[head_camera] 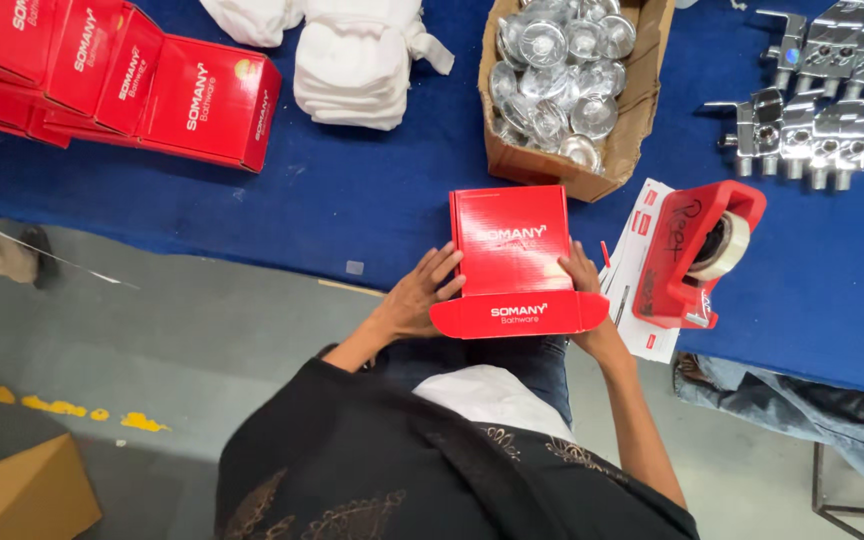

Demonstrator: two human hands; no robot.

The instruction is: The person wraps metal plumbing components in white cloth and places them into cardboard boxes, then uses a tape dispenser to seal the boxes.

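A red cardboard box [510, 245] lies at the near edge of the blue table [372, 205], its front flap hanging open toward me. My left hand [420, 295] grips the box's left side, fingers spread against it. My right hand [582, 272] holds the right side, thumb on the lid. Both hands clasp the same box.
A red tape dispenser [697, 255] stands on a sheet of labels [635, 262] just right of the box. A brown carton of shiny metal discs [564, 75] sits behind it. Red boxes [117, 75] are stacked far left, white cloths [352, 60] at the back, chrome fittings [812, 100] far right.
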